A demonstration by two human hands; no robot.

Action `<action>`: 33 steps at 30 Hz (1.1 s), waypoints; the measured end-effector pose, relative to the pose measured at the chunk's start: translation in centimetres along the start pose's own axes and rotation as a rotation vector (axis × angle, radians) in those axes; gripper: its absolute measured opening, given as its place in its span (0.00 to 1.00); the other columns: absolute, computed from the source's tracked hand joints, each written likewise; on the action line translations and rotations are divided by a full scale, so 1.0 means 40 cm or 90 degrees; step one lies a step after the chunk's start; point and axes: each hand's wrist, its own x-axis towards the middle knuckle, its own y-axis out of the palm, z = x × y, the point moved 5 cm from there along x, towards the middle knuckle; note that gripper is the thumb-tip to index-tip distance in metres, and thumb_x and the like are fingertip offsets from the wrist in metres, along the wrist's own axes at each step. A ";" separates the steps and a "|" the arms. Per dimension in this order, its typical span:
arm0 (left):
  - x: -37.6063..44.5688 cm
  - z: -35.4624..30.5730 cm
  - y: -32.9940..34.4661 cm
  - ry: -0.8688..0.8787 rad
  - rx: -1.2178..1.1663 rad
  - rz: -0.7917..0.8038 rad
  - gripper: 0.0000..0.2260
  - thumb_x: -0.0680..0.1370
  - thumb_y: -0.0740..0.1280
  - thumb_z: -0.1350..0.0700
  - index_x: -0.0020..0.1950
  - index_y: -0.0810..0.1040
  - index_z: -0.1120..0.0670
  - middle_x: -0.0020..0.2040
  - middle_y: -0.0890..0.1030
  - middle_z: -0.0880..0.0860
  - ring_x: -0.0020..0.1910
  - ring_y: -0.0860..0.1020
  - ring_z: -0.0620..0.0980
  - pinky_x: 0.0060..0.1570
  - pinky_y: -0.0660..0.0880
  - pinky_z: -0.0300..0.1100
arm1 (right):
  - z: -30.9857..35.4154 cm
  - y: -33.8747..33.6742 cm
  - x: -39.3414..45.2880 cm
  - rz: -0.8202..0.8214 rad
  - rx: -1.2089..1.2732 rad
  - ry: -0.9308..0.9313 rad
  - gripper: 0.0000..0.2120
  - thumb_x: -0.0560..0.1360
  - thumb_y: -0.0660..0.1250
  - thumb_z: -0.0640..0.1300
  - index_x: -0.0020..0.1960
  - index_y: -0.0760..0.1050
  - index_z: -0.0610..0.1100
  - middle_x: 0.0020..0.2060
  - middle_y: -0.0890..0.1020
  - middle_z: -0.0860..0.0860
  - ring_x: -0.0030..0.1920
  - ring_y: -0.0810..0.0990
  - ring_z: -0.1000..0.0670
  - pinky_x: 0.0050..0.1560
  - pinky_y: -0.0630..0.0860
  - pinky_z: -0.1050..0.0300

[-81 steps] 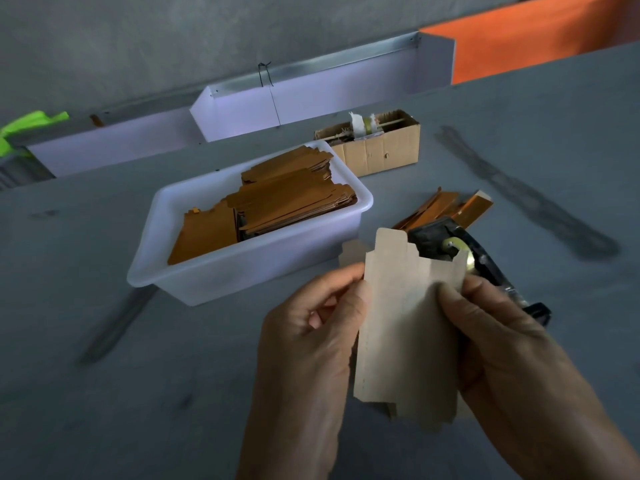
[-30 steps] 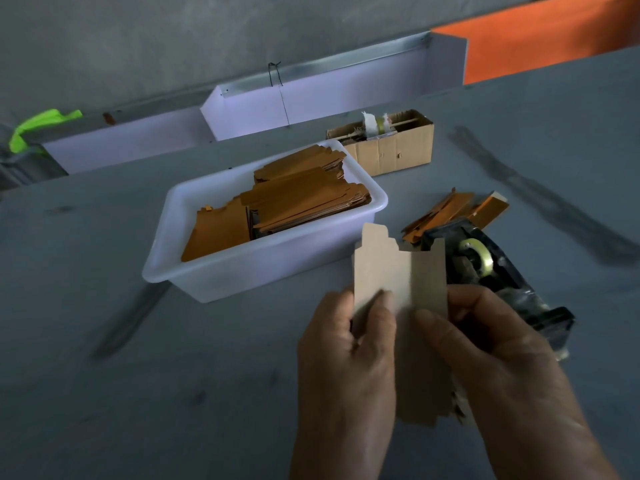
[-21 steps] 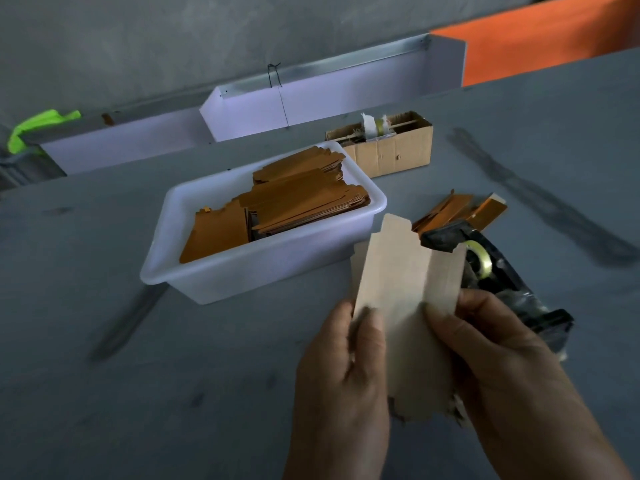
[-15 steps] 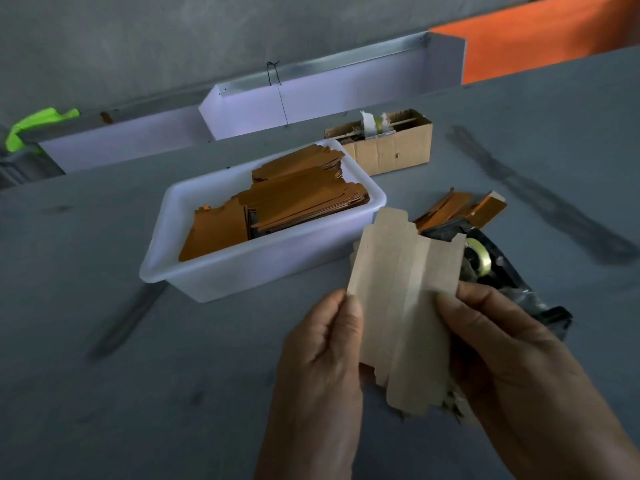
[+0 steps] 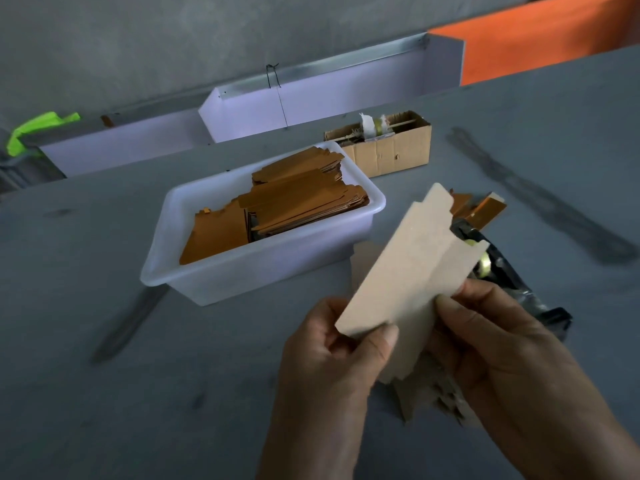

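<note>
- While the left hand and the right hand fill the lower middle and lower right of the frame, they hold a pale flat carton blank between them, above the desk.
- Left fingers are clenched on the blank's lower left corner, the thumb pinching it from the front.
- Right fingers grasp the blank's right edge, curled round it.
- That blank is tilted, its tabbed top end leaning toward the upper right, and it is creased lengthwise.
- Under the hands, a loose pile of pale blanks lies on the desk.
- Just behind the right hand sits a black tape dispenser, partly hidden by the blank, with a yellowish tape roll showing in it.
- Beyond the dispenser, a few orange-brown pieces lie on the desk, right of centre.
- Left of them, at mid frame, stands a white plastic tub holding stacked orange-brown blanks.
- Behind the tub's far right corner is an open cardboard box with something pale in it, too small to make out.
- A dark streak runs across the desk at the right.
- Farther back, a long white trough runs along the desk's edge.
- An orange panel fills the upper right corner, and a bright green scrap shows at the far left edge.
</note>
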 end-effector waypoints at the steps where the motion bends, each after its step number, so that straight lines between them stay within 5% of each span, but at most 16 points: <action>1: -0.007 -0.018 -0.005 0.116 0.112 -0.041 0.07 0.62 0.72 0.56 0.39 0.81 0.48 0.36 0.84 0.47 0.36 0.81 0.41 0.39 0.74 0.31 | 0.001 0.002 0.003 0.001 -0.001 0.001 0.08 0.66 0.65 0.39 0.41 0.82 0.43 0.44 0.85 0.42 0.43 0.85 0.47 0.41 0.81 0.58; 4: -0.047 -0.073 -0.007 0.495 0.473 -0.210 0.07 0.70 0.70 0.63 0.40 0.81 0.51 0.43 0.79 0.49 0.44 0.77 0.44 0.47 0.69 0.26 | 0.004 0.011 0.012 0.023 0.010 0.021 0.13 0.71 0.63 0.40 0.52 0.82 0.42 0.51 0.84 0.43 0.52 0.83 0.44 0.52 0.79 0.51; 7: -0.070 -0.094 -0.001 0.652 0.541 -0.288 0.14 0.82 0.60 0.60 0.41 0.83 0.55 0.47 0.74 0.50 0.44 0.78 0.52 0.48 0.73 0.37 | 0.003 0.017 0.016 0.022 0.116 0.071 0.15 0.76 0.59 0.43 0.56 0.79 0.38 0.52 0.84 0.41 0.52 0.84 0.43 0.45 0.81 0.52; 9: -0.068 -0.104 0.001 0.678 0.540 -0.291 0.21 0.84 0.55 0.58 0.40 0.84 0.56 0.47 0.72 0.50 0.41 0.78 0.54 0.43 0.75 0.44 | 0.006 0.017 0.015 0.008 0.169 0.081 0.18 0.74 0.60 0.46 0.53 0.81 0.36 0.50 0.84 0.40 0.49 0.84 0.43 0.38 0.81 0.54; 12: -0.066 -0.106 0.001 0.714 0.555 -0.294 0.14 0.84 0.56 0.59 0.45 0.78 0.53 0.47 0.72 0.50 0.43 0.75 0.52 0.38 0.75 0.51 | 0.014 0.021 0.008 0.034 0.165 0.070 0.16 0.71 0.62 0.48 0.46 0.84 0.40 0.50 0.84 0.41 0.49 0.85 0.44 0.37 0.81 0.56; 14: -0.065 -0.103 0.002 0.728 0.558 -0.287 0.11 0.84 0.56 0.59 0.46 0.76 0.53 0.47 0.73 0.50 0.45 0.73 0.51 0.37 0.74 0.51 | 0.021 0.025 0.004 0.066 0.133 0.062 0.14 0.68 0.68 0.46 0.50 0.83 0.41 0.53 0.84 0.43 0.50 0.84 0.46 0.39 0.81 0.58; 17: -0.067 -0.099 0.010 0.722 0.562 -0.278 0.14 0.84 0.57 0.58 0.44 0.81 0.54 0.47 0.73 0.50 0.46 0.72 0.50 0.37 0.74 0.51 | 0.028 0.034 0.002 0.109 0.095 0.057 0.25 0.60 0.80 0.44 0.55 0.81 0.41 0.55 0.83 0.43 0.53 0.83 0.47 0.41 0.80 0.58; 22: -0.071 -0.089 0.018 0.704 0.574 -0.259 0.17 0.84 0.58 0.57 0.42 0.84 0.55 0.47 0.74 0.49 0.47 0.72 0.49 0.37 0.74 0.50 | 0.026 0.042 0.001 0.084 0.054 0.051 0.11 0.64 0.69 0.39 0.45 0.84 0.43 0.42 0.85 0.44 0.38 0.85 0.51 0.35 0.80 0.60; 28: -0.082 -0.079 0.024 0.754 0.600 -0.238 0.18 0.83 0.59 0.59 0.43 0.86 0.55 0.50 0.76 0.50 0.50 0.74 0.48 0.42 0.76 0.50 | 0.020 0.042 0.006 0.064 0.047 0.052 0.09 0.65 0.66 0.36 0.40 0.84 0.43 0.41 0.85 0.42 0.36 0.84 0.50 0.32 0.79 0.62; 33: -0.076 -0.071 0.024 0.754 0.590 -0.198 0.10 0.84 0.59 0.55 0.51 0.79 0.53 0.54 0.76 0.51 0.55 0.76 0.50 0.50 0.76 0.47 | 0.004 0.029 0.008 0.077 0.033 0.066 0.09 0.65 0.67 0.37 0.42 0.84 0.43 0.40 0.84 0.41 0.34 0.82 0.49 0.33 0.80 0.59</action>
